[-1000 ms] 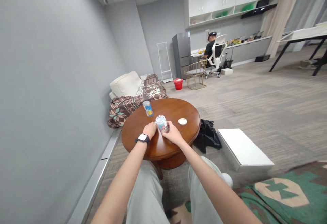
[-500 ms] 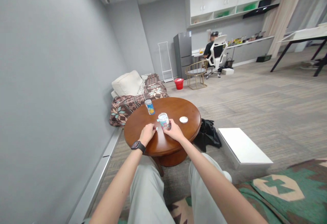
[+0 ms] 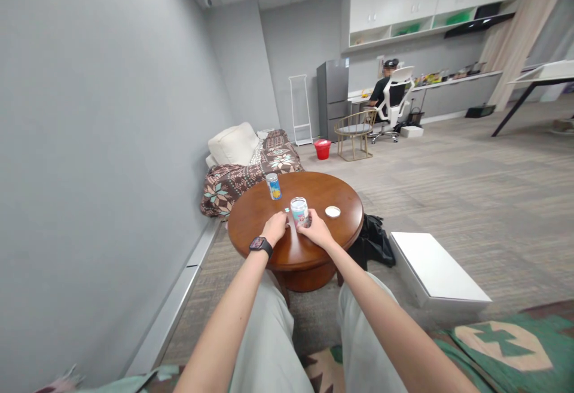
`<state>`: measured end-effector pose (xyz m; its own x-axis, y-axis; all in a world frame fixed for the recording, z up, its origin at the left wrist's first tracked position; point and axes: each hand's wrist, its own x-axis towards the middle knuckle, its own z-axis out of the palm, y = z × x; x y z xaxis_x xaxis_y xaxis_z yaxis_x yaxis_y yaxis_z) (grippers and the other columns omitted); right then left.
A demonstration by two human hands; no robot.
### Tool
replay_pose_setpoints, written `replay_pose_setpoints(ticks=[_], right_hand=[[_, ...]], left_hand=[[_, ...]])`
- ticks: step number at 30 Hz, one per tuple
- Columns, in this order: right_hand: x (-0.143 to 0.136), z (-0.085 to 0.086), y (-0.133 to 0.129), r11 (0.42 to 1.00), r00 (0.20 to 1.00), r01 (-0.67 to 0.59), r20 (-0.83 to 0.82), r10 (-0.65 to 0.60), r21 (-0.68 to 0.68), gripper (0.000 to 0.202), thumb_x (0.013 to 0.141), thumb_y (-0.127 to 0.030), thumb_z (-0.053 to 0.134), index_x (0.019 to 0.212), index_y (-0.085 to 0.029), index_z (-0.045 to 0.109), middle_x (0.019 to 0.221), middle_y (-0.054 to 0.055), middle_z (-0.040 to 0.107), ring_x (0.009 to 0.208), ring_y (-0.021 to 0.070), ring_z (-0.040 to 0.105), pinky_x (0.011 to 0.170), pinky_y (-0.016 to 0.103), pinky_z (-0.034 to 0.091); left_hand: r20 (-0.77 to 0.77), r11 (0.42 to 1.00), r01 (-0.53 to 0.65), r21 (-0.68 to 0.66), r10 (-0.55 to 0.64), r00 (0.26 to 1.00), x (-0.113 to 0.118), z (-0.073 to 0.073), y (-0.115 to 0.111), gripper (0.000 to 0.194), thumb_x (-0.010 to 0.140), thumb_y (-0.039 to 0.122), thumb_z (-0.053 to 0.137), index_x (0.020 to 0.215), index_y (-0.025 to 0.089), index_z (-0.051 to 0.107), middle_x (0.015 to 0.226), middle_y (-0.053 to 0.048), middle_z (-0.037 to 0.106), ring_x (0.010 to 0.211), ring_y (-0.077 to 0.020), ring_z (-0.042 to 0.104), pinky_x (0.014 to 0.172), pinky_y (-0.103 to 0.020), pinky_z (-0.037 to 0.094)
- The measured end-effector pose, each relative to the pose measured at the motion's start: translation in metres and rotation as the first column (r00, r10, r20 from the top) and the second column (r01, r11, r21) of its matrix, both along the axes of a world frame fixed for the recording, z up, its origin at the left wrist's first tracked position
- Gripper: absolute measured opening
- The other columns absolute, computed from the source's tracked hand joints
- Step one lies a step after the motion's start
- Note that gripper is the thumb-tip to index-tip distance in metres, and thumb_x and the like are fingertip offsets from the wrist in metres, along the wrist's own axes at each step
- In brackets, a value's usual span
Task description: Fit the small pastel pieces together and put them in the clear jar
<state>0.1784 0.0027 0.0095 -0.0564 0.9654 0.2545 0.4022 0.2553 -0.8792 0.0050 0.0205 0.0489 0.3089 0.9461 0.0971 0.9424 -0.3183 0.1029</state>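
A clear open jar (image 3: 299, 213) with a colourful label stands upright on the round wooden table (image 3: 251, 234). My right hand (image 3: 317, 229) is wrapped round its lower right side. Just left of the jar is my left hand (image 3: 274, 228), a dark watch on its wrist. Its fingers are curled together at the tabletop; whatever they pinch is too small to make out. Beyond those fingertips lies a tiny light-blue piece (image 3: 287, 209). A white round lid (image 3: 332, 212) rests on the table to the right of the jar. Farther back stands a blue-and-yellow can (image 3: 273, 187).
A patterned sofa (image 3: 251, 174) adjoins the table's far left. Right of the table are a black bag (image 3: 379, 240) and a white box (image 3: 437, 264) on the floor. Farther off are a red bucket (image 3: 322, 149), a metal chair (image 3: 354, 130) and a seated person (image 3: 380, 89).
The whole view has shifted, so everything sits farther right. My left fingers have closed in over a tiny piece near the jar. My right hand keeps its hold on the jar.
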Motion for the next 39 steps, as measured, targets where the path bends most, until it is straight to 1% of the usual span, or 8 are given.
replay_pose_setpoints(ticks=[11, 16, 19, 23, 26, 29, 33, 39], right_hand=[[0.001, 0.0, -0.001, 1.0, 1.0, 0.0, 0.003, 0.0, 0.0, 0.045, 0.07, -0.029, 0.07, 0.109, -0.024, 0.048, 0.102, 0.004, 0.068, 0.091, 0.0206, 0.065, 0.082, 0.032, 0.048], [0.0, -0.004, 0.005, 0.999, 0.999, 0.019, -0.043, -0.017, 0.044, 0.046, 0.071, -0.025, 0.069, 0.112, -0.024, 0.048, 0.107, 0.004, 0.066, 0.094, 0.0192, 0.063, 0.086, 0.033, 0.048], [0.001, -0.008, 0.009, 0.997, 0.998, 0.036, -0.05, -0.033, 0.063, 0.049, 0.071, -0.024, 0.069, 0.115, -0.025, 0.047, 0.108, 0.003, 0.065, 0.097, 0.0192, 0.062, 0.088, 0.034, 0.047], [0.001, -0.009, 0.008, 0.997, 0.998, 0.028, -0.051, -0.025, 0.068, 0.048, 0.071, -0.026, 0.068, 0.115, -0.025, 0.048, 0.105, 0.002, 0.065, 0.092, 0.0187, 0.063, 0.086, 0.033, 0.048], [0.001, -0.008, 0.006, 0.997, 0.999, 0.025, -0.047, -0.022, 0.068, 0.047, 0.071, -0.027, 0.068, 0.113, -0.025, 0.048, 0.102, 0.002, 0.065, 0.087, 0.0183, 0.063, 0.084, 0.032, 0.048], [0.001, -0.007, 0.006, 0.998, 0.999, 0.025, -0.042, -0.022, 0.054, 0.045, 0.071, -0.027, 0.069, 0.111, -0.025, 0.048, 0.1, 0.001, 0.066, 0.089, 0.019, 0.063, 0.083, 0.032, 0.048], [0.0, -0.006, 0.006, 0.999, 0.999, 0.047, -0.014, -0.047, 0.026, 0.043, 0.072, -0.028, 0.068, 0.109, -0.025, 0.048, 0.098, 0.002, 0.066, 0.089, 0.021, 0.064, 0.082, 0.032, 0.048], [-0.001, -0.003, 0.004, 0.997, 0.997, 0.073, -0.002, -0.073, 0.015, 0.041, 0.074, -0.029, 0.065, 0.111, -0.025, 0.046, 0.102, 0.005, 0.066, 0.091, 0.0231, 0.064, 0.081, 0.033, 0.048]], left_hand=[[0.237, 0.985, 0.049, -0.168, -0.008, 0.971, -0.004, 0.01, 0.013, 0.007, 0.067, 0.014, 0.066, 0.072, 0.017, 0.063, 0.072, -0.004, 0.068, 0.067, -0.0181, 0.063, 0.066, -0.027, 0.049], [0.703, 0.98, -0.106, 0.17, -0.045, 0.71, -0.008, 0.026, 0.012, 0.012, 0.077, 0.028, 0.062, 0.077, 0.016, 0.063, 0.079, -0.004, 0.07, 0.075, -0.0166, 0.065, 0.075, -0.028, 0.051], [0.783, 0.965, -0.064, 0.255, -0.168, 0.598, 0.001, 0.043, 0.008, 0.018, 0.08, 0.033, 0.061, 0.083, 0.016, 0.067, 0.085, -0.006, 0.072, 0.08, -0.0176, 0.066, 0.079, -0.03, 0.051], [0.699, 0.971, 0.135, 0.198, -0.236, 0.676, 0.014, 0.055, 0.005, 0.017, 0.081, 0.029, 0.061, 0.084, 0.017, 0.072, 0.092, -0.007, 0.074, 0.086, -0.0193, 0.067, 0.084, -0.031, 0.051], [0.715, 0.968, 0.103, 0.229, -0.239, 0.657, 0.015, 0.05, 0.013, 0.023, 0.086, 0.028, 0.055, 0.1, 0.017, 0.07, 0.11, -0.009, 0.071, 0.1, -0.0197, 0.065, 0.09, -0.031, 0.05], [0.756, 0.976, -0.054, 0.212, -0.128, 0.642, 0.005, 0.037, 0.028, 0.027, 0.09, 0.028, 0.049, 0.11, 0.016, 0.064, 0.112, -0.011, 0.069, 0.097, -0.0185, 0.066, 0.089, -0.032, 0.051], [0.592, 0.994, -0.102, 0.045, 0.056, 0.804, -0.009, 0.015, 0.045, 0.023, 0.087, 0.015, 0.048, 0.102, 0.014, 0.065, 0.098, -0.011, 0.073, 0.092, -0.0201, 0.068, 0.089, -0.033, 0.051], [0.278, 0.997, -0.027, 0.075, 0.005, 0.961, -0.009, -0.015, 0.054, 0.037, 0.085, 0.008, 0.044, 0.116, 0.013, 0.063, 0.128, -0.015, 0.062, 0.119, -0.023, 0.058, 0.103, -0.037, 0.043]])
